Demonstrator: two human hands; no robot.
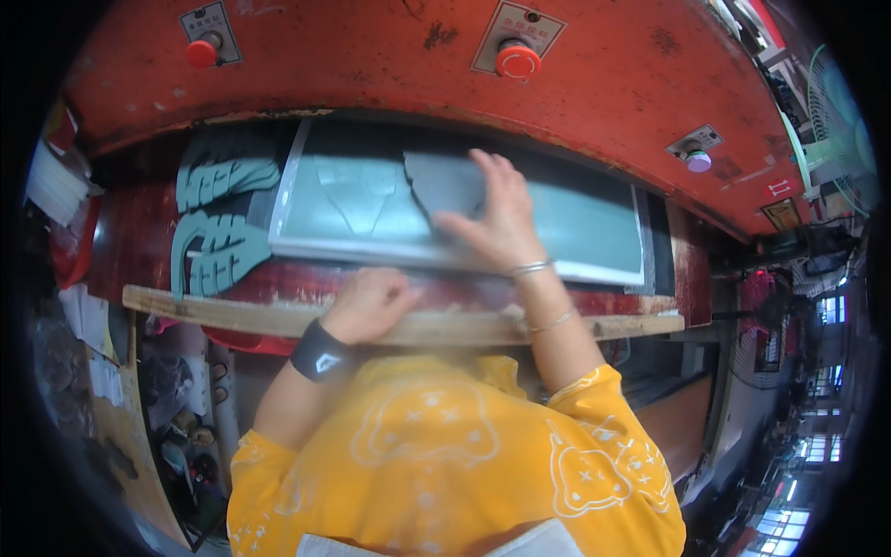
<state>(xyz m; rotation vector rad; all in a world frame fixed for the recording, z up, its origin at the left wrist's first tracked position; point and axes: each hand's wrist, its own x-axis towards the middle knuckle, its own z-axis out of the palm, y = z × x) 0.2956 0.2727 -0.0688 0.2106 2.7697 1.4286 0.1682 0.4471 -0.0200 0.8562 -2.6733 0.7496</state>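
The right hand (505,212) spans a grey piece (438,182) — thumb and fingers apart. The left hand (369,303) is beside a wooden strip (464,326), fingers curled.

"What's your right hand (504,215) hiding?"
"It's blurring and covering part of the dark grey piece (436,181); whether I'm gripping or only touching it isn't showing."
"And your left hand (369,303)?"
"I'm curling it, so its fingertips are hiding."
"What's the view cropping?"
"The top is cutting off the red machine (371,56); the bottom, my pale lower garment (540,542)."
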